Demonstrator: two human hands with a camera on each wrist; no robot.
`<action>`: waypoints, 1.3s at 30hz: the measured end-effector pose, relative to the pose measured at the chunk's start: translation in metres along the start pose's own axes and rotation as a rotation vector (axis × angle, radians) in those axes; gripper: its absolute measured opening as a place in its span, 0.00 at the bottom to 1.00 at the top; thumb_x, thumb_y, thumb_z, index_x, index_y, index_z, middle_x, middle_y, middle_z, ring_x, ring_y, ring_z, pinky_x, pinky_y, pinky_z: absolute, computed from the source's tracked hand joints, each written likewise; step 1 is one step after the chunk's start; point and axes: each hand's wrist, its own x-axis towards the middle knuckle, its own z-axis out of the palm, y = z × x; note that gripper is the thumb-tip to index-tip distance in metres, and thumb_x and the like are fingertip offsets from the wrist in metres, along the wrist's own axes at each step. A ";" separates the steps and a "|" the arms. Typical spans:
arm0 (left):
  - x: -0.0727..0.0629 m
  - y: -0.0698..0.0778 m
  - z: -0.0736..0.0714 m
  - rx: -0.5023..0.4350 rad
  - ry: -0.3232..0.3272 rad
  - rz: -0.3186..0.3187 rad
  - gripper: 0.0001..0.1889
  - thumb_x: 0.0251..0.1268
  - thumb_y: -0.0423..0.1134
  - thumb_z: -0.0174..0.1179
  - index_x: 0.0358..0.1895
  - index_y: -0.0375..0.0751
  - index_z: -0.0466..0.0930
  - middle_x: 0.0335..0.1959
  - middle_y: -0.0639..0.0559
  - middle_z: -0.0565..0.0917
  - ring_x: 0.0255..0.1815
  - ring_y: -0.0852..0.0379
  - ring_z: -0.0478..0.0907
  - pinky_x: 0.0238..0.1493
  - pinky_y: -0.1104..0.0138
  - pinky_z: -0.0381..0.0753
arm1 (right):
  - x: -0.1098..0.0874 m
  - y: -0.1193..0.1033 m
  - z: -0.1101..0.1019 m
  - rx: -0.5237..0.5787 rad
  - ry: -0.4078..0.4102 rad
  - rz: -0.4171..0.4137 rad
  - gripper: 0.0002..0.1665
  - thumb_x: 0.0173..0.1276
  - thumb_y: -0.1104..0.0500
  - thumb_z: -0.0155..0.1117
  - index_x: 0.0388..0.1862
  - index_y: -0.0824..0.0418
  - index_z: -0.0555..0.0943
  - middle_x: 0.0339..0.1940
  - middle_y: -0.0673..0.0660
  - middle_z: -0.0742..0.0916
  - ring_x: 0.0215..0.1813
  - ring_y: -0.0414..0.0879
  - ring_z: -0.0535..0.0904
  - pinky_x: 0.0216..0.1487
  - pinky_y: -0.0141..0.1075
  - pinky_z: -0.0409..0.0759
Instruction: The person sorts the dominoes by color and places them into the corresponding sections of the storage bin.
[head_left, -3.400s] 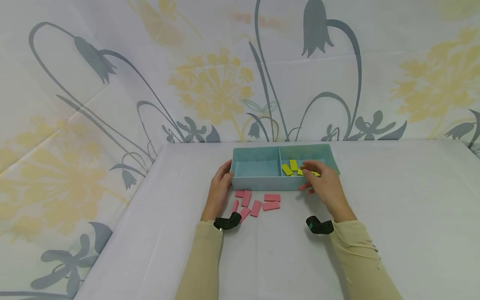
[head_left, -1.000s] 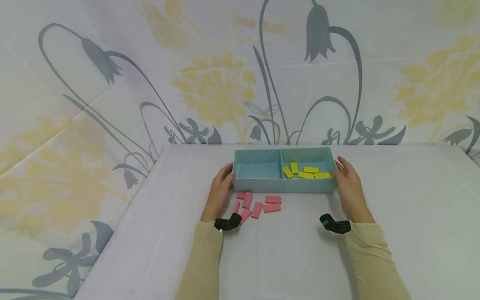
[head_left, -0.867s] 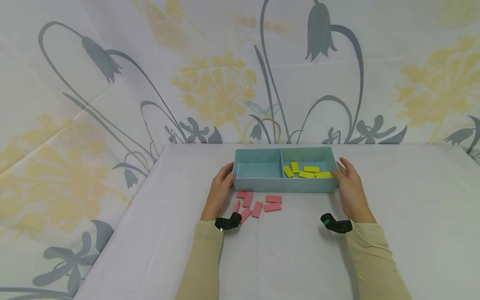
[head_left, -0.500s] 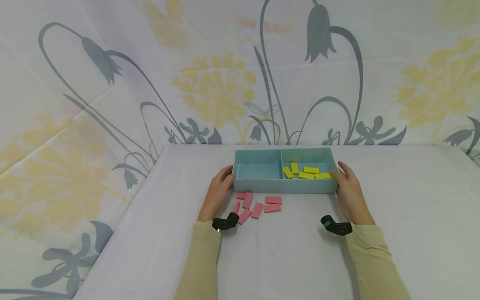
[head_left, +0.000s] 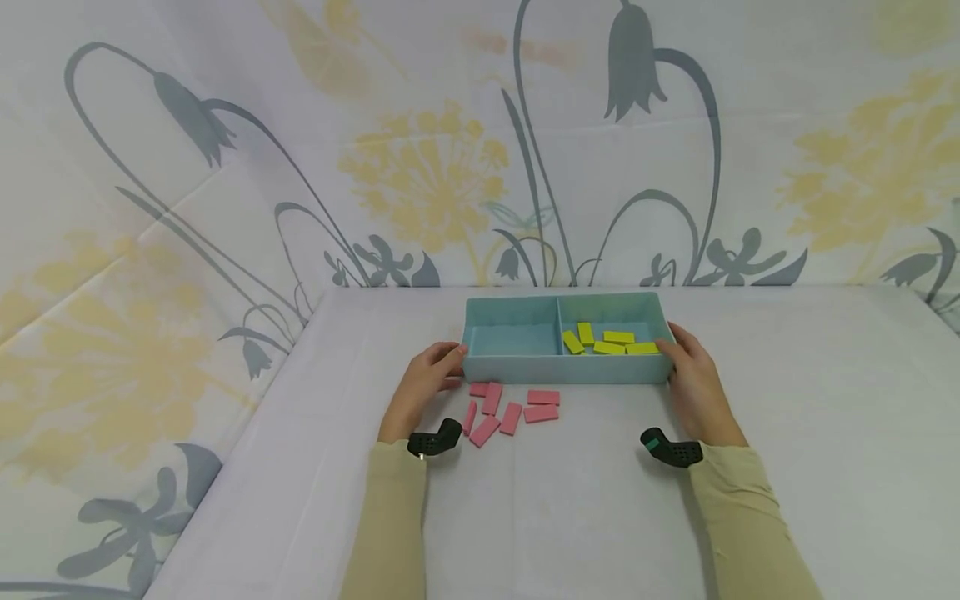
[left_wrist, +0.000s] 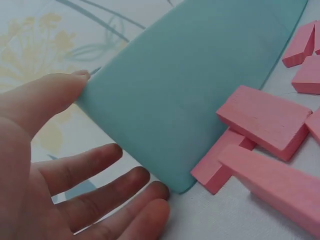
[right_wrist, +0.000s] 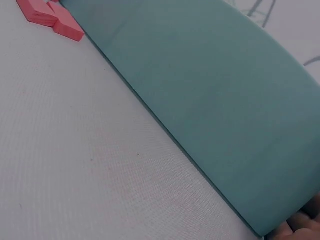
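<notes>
A light-blue box [head_left: 555, 369] with two compartments stands on the table. Several yellow blocks [head_left: 609, 347] lie in its right compartment; the left one holds nothing visible. In front of the box several pink blocks [head_left: 512, 418] are scattered. My left hand [head_left: 422, 385] is at the box's left end. The left wrist view shows its thumb [left_wrist: 60, 95] at the rim corner and its fingers spread loosely beside the wall. My right hand [head_left: 697, 387] grips the right end, thumb over the rim. Only its fingertips [right_wrist: 300, 227] show in the right wrist view.
A white cloth covers the table [head_left: 585, 525]. Behind and to the left hangs a flower-patterned curtain [head_left: 450, 125]. A black wrist camera [head_left: 435, 438] sits on the left wrist and another camera [head_left: 671, 450] on the right wrist.
Earlier my right hand was over the yellow blocks; it then moved right to hold the box's right end. Just now my left hand has loosened and shifted left from the box's left end.
</notes>
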 end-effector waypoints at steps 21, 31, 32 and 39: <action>-0.011 0.011 -0.008 0.320 -0.168 -0.042 0.14 0.56 0.48 0.58 0.35 0.39 0.79 0.28 0.47 0.78 0.31 0.53 0.75 0.32 0.65 0.74 | -0.002 0.001 -0.002 0.006 -0.018 0.007 0.35 0.71 0.53 0.42 0.72 0.56 0.42 0.72 0.51 0.43 0.70 0.42 0.38 0.67 0.39 0.38; -0.011 0.015 -0.004 0.469 -0.380 -0.054 0.13 0.56 0.46 0.58 0.39 0.42 0.78 0.27 0.50 0.79 0.29 0.55 0.76 0.35 0.65 0.73 | 0.001 0.000 -0.001 -0.021 -0.007 -0.011 0.35 0.71 0.52 0.43 0.71 0.56 0.44 0.72 0.51 0.45 0.70 0.42 0.39 0.67 0.39 0.40; -0.011 0.015 -0.004 0.478 -0.400 -0.052 0.13 0.55 0.45 0.58 0.40 0.42 0.78 0.27 0.50 0.79 0.29 0.56 0.76 0.35 0.65 0.73 | 0.001 0.000 -0.001 -0.021 -0.007 -0.007 0.35 0.71 0.52 0.43 0.71 0.56 0.44 0.72 0.51 0.45 0.70 0.42 0.39 0.67 0.39 0.40; -0.015 0.016 -0.002 0.533 -0.418 -0.028 0.11 0.53 0.42 0.61 0.40 0.44 0.77 0.27 0.52 0.78 0.30 0.56 0.74 0.35 0.65 0.71 | 0.001 0.001 -0.001 -0.018 -0.006 0.004 0.35 0.71 0.52 0.42 0.72 0.56 0.43 0.72 0.51 0.45 0.70 0.42 0.39 0.67 0.39 0.39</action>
